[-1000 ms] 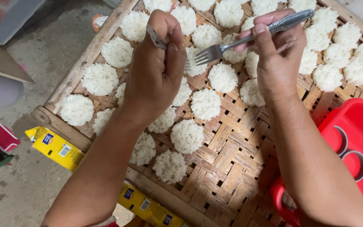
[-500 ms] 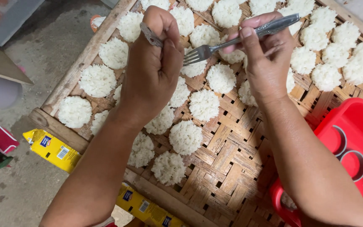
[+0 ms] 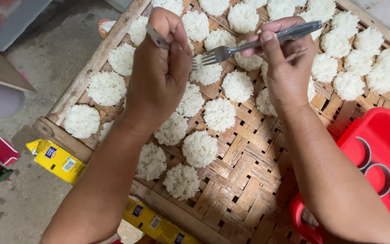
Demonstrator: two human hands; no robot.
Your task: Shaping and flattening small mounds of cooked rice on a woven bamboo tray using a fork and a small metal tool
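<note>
Nearest, yellow packets [image 3: 56, 159] lie on the concrete floor [image 3: 37, 68] beside a woven bamboo tray [image 3: 249, 180], with a red plastic mould [image 3: 384, 149] at its right edge. Above the tray's round white rice cakes [image 3: 199, 148], the left hand [image 3: 159, 77] is fisted around a thin metal piece [image 3: 158, 39], and the right hand [image 3: 287, 68] pinches a steel fork [image 3: 258, 43], tines pointing toward the left hand

Two bare forearms, left grip [image 3: 159, 77], right grip [image 3: 290, 68] (no sleeves, no rings)
</note>
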